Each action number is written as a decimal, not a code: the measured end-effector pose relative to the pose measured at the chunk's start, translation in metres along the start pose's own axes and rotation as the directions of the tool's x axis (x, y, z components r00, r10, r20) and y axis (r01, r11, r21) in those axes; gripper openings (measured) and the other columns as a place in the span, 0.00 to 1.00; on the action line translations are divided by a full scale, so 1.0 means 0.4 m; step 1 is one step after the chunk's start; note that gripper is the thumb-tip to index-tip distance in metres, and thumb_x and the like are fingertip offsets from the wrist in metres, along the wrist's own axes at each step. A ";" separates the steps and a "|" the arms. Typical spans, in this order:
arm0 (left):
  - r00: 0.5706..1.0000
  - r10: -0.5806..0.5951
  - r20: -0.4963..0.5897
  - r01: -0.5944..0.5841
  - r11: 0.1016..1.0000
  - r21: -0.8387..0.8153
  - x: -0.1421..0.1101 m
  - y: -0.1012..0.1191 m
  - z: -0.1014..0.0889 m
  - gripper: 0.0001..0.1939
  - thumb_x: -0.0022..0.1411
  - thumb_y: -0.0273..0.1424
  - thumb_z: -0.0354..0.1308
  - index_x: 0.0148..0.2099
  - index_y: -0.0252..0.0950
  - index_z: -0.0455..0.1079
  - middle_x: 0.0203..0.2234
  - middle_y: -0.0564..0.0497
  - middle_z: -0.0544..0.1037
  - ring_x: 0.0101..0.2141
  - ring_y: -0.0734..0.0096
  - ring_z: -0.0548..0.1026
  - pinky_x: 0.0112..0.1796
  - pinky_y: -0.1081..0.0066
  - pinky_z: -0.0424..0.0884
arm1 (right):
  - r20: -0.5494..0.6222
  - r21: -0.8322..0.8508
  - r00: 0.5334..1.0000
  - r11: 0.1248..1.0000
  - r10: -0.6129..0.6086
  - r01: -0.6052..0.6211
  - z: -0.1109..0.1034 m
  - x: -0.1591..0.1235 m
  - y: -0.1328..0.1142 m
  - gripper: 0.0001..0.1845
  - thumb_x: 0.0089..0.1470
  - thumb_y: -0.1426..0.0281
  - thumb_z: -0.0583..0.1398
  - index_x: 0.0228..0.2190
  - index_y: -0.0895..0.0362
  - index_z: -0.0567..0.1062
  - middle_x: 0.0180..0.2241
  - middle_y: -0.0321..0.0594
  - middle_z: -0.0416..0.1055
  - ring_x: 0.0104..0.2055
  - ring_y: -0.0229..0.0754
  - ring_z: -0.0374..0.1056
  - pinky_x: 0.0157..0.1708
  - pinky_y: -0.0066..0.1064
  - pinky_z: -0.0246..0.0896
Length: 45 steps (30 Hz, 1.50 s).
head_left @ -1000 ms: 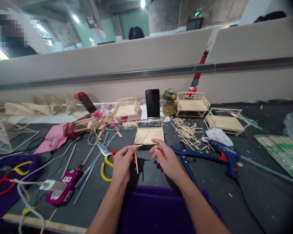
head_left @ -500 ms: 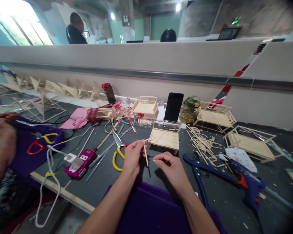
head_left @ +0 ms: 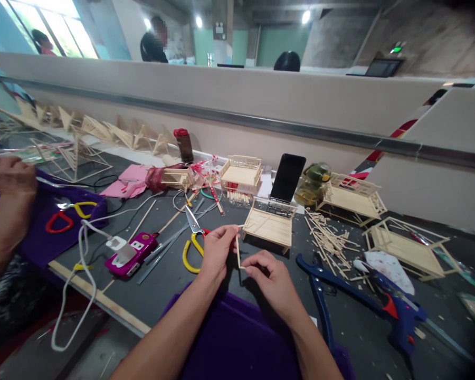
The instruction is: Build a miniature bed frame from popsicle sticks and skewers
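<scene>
My left hand (head_left: 216, 252) pinches the top of a thin wooden stick (head_left: 238, 252) that hangs nearly upright over the dark table. My right hand (head_left: 269, 274) pinches the stick's lower end, fingers closed. Just beyond both hands sits a small wooden bed model (head_left: 268, 225) made of sticks. Yellow-handled scissors (head_left: 190, 244) lie left of my left hand. A purple cloth (head_left: 237, 343) lies under my forearms.
A blue glue gun (head_left: 396, 309) and blue cutter (head_left: 320, 295) lie to the right, near a pile of loose sticks (head_left: 328, 237). A phone (head_left: 287, 177) stands behind the model, with other bed models (head_left: 350, 195) around. Another person's hand (head_left: 8, 179) rests at far left. A magenta device (head_left: 132, 254) lies with cables.
The view has swung left. My right hand has come up to grip the stick's lower end, and both hands have drawn closer together.
</scene>
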<state>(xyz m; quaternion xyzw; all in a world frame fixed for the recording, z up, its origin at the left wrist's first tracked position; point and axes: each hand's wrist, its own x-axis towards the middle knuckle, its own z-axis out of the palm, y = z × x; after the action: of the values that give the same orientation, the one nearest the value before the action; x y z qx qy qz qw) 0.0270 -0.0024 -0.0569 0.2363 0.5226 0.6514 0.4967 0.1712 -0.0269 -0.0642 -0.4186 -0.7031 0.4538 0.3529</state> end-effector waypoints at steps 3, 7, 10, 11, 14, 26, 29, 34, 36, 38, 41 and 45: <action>1.000 0.013 0.002 -0.013 1.000 0.013 0.002 -0.004 -0.002 0.11 0.47 0.35 0.65 0.29 0.31 0.76 0.18 0.56 0.72 0.17 0.82 0.64 0.18 0.80 0.60 | -0.005 -0.028 1.000 1.000 -0.007 0.007 0.000 -0.002 0.006 0.09 0.54 0.75 0.58 0.31 0.54 0.79 0.31 0.36 0.70 0.35 0.39 0.67 0.36 0.29 0.58; 1.000 0.020 0.010 -0.020 1.000 0.008 0.004 -0.008 -0.003 0.10 0.47 0.34 0.65 0.29 0.32 0.76 0.18 0.56 0.72 0.16 0.82 0.64 0.18 0.79 0.60 | -0.021 -0.077 1.000 0.997 -0.020 0.019 -0.002 -0.004 0.009 0.10 0.55 0.75 0.58 0.32 0.52 0.79 0.32 0.36 0.69 0.36 0.39 0.67 0.37 0.29 0.58; 1.000 0.017 0.007 -0.017 1.000 0.006 0.004 -0.008 -0.002 0.11 0.45 0.35 0.66 0.28 0.32 0.76 0.18 0.56 0.72 0.16 0.82 0.63 0.18 0.79 0.60 | -0.016 -0.114 0.999 0.993 -0.034 0.032 -0.005 -0.006 0.006 0.10 0.56 0.74 0.57 0.33 0.52 0.79 0.33 0.37 0.68 0.37 0.40 0.67 0.38 0.30 0.58; 1.000 0.021 0.007 -0.021 1.000 0.008 0.004 -0.008 -0.002 0.12 0.44 0.36 0.67 0.28 0.32 0.76 0.17 0.56 0.72 0.16 0.82 0.63 0.18 0.79 0.60 | -0.010 -0.127 0.999 0.991 -0.041 0.040 -0.006 -0.007 0.005 0.10 0.56 0.74 0.57 0.33 0.52 0.79 0.33 0.37 0.68 0.37 0.40 0.67 0.38 0.30 0.58; 0.999 0.035 0.010 -0.035 0.999 0.018 0.003 -0.010 -0.001 0.12 0.44 0.36 0.67 0.28 0.32 0.76 0.17 0.56 0.71 0.16 0.82 0.63 0.18 0.78 0.60 | 0.003 -0.178 0.997 0.981 -0.073 0.072 -0.008 -0.007 0.002 0.11 0.57 0.74 0.57 0.34 0.52 0.79 0.34 0.38 0.68 0.38 0.41 0.67 0.39 0.31 0.58; 0.999 0.046 0.013 -0.046 0.998 0.030 0.002 -0.011 0.002 0.11 0.45 0.35 0.66 0.28 0.32 0.77 0.17 0.55 0.72 0.17 0.81 0.63 0.19 0.78 0.60 | -0.007 -0.241 0.994 0.965 -0.107 0.102 -0.014 -0.006 -0.003 0.10 0.57 0.75 0.56 0.33 0.52 0.77 0.35 0.39 0.69 0.39 0.42 0.67 0.40 0.31 0.59; 0.999 0.038 0.018 -0.038 0.999 0.020 0.001 -0.012 0.002 0.10 0.45 0.35 0.66 0.28 0.31 0.77 0.17 0.55 0.72 0.17 0.81 0.63 0.19 0.79 0.60 | -0.003 -0.205 0.995 0.974 -0.096 0.094 -0.012 -0.006 -0.002 0.10 0.57 0.74 0.56 0.32 0.52 0.77 0.35 0.38 0.70 0.39 0.42 0.68 0.40 0.31 0.59; 1.000 0.018 0.000 -0.018 1.000 -0.004 0.003 -0.014 0.001 0.11 0.44 0.35 0.67 0.28 0.31 0.77 0.18 0.54 0.73 0.17 0.81 0.64 0.19 0.79 0.60 | -0.070 0.028 0.996 0.998 0.053 -0.051 0.009 -0.001 0.012 0.10 0.53 0.70 0.59 0.40 0.53 0.71 0.31 0.35 0.71 0.30 0.38 0.66 0.31 0.29 0.60; 1.000 0.008 -0.008 -0.008 1.000 -0.023 0.005 -0.016 -0.001 0.13 0.44 0.36 0.68 0.29 0.31 0.77 0.19 0.53 0.74 0.17 0.81 0.65 0.19 0.78 0.61 | -0.113 0.177 0.986 0.979 0.119 -0.098 0.020 0.003 0.017 0.14 0.50 0.68 0.60 0.41 0.54 0.68 0.29 0.33 0.70 0.26 0.36 0.65 0.27 0.27 0.60; 1.000 0.006 -0.010 -0.007 0.999 -0.034 0.008 -0.020 -0.003 0.13 0.44 0.37 0.68 0.30 0.31 0.77 0.19 0.53 0.74 0.17 0.80 0.65 0.19 0.78 0.62 | -0.148 0.293 0.978 0.951 0.150 -0.102 0.028 0.009 0.019 0.17 0.47 0.67 0.62 0.40 0.54 0.65 0.27 0.33 0.70 0.26 0.36 0.66 0.27 0.27 0.61; 1.000 0.016 -0.015 -0.016 0.999 -0.051 0.010 -0.024 -0.004 0.14 0.44 0.37 0.68 0.30 0.31 0.77 0.19 0.53 0.75 0.17 0.81 0.66 0.20 0.78 0.62 | -0.177 0.375 0.967 0.921 0.186 -0.108 0.035 0.014 0.016 0.19 0.43 0.66 0.64 0.38 0.54 0.65 0.25 0.32 0.70 0.26 0.37 0.67 0.28 0.28 0.63; 1.000 0.002 -0.015 -0.003 0.998 -0.071 0.007 -0.020 -0.002 0.13 0.44 0.37 0.68 0.30 0.31 0.77 0.20 0.53 0.75 0.17 0.81 0.66 0.20 0.78 0.62 | -0.191 0.391 0.960 0.913 0.206 -0.118 0.034 0.015 0.008 0.19 0.42 0.66 0.64 0.38 0.54 0.65 0.25 0.32 0.70 0.26 0.37 0.67 0.28 0.28 0.63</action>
<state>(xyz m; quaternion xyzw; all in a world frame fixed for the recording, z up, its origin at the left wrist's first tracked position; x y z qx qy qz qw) 0.0285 -0.0005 -0.0652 0.2145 0.5026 0.6719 0.4998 0.1578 -0.0252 -0.0709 -0.4499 -0.5205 0.5565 0.4658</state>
